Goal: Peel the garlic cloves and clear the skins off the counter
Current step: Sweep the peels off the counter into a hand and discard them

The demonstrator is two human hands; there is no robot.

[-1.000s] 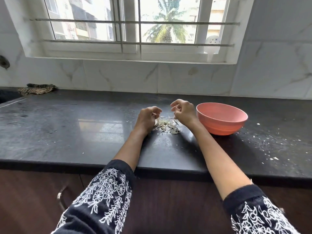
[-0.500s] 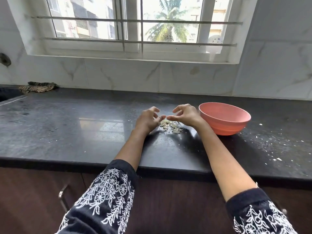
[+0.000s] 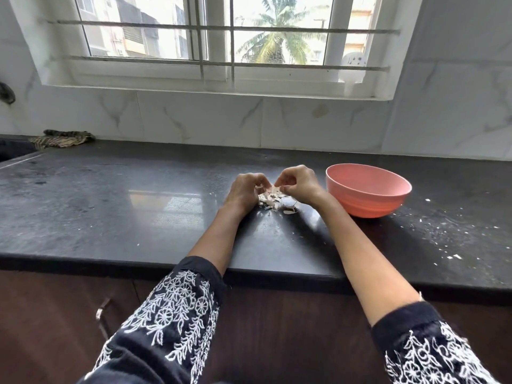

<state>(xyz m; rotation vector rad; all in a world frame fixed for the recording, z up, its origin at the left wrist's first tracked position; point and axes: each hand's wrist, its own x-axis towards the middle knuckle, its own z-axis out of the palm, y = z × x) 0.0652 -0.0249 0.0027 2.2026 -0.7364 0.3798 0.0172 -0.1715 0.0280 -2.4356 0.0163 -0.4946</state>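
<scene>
A small heap of pale garlic skins (image 3: 274,203) lies on the black counter (image 3: 138,212), just left of a pink bowl (image 3: 368,189). Both of my hands hover right over the heap with fingertips nearly touching. My left hand (image 3: 245,189) is curled and pinches a small pale piece, a garlic clove as far as I can tell. My right hand (image 3: 300,184) has thumb and fingers closed on the same piece from the other side. The piece itself is mostly hidden by my fingers.
White crumbs and skin flakes (image 3: 454,256) are scattered over the counter to the right of the bowl. A striped cloth (image 3: 59,138) lies at the back left beside a sink edge (image 3: 16,153). The tiled wall and window run behind.
My hands have drawn together above the heap and closed on a small piece between them. The view has come nearer to the counter.
</scene>
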